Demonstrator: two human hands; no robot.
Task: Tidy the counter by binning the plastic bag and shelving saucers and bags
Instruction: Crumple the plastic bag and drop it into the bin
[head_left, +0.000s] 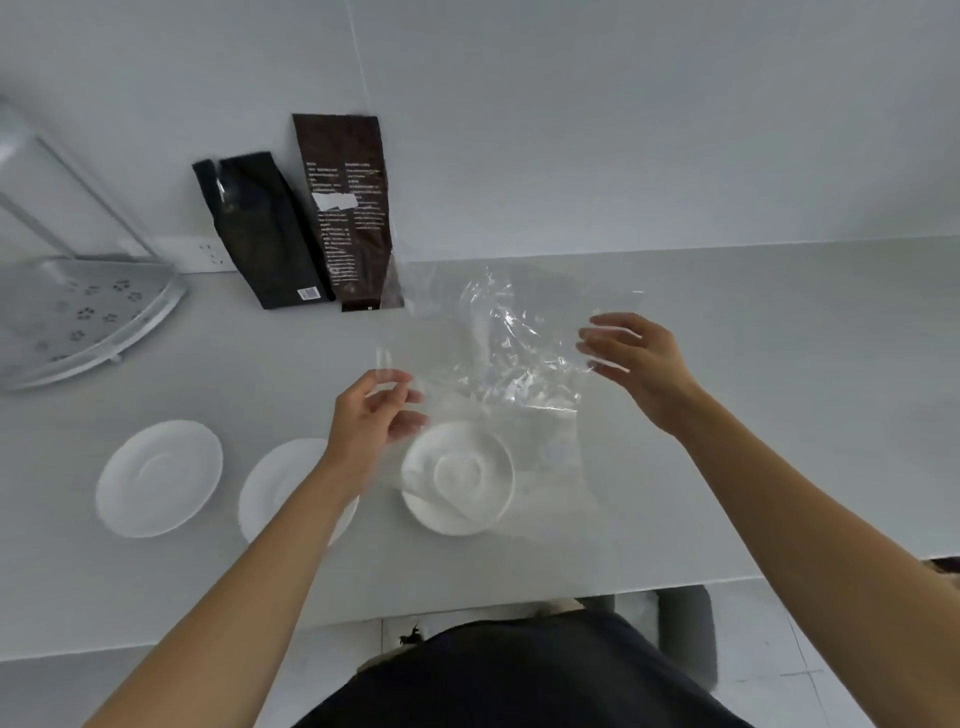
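Note:
A clear crinkled plastic bag is spread in the air above the white counter. My left hand pinches its left edge and my right hand grips its right edge. Three white saucers lie in a row near the front: the left saucer, the middle saucer partly under my left forearm, and the right saucer seen partly through the plastic. A black bag and a dark brown bag lean against the back wall.
A metal corner shelf with a perforated tray stands at the far left. A white wall socket sits low on the wall beside it. The counter's front edge runs just before my dark-clothed body, with tiled floor below.

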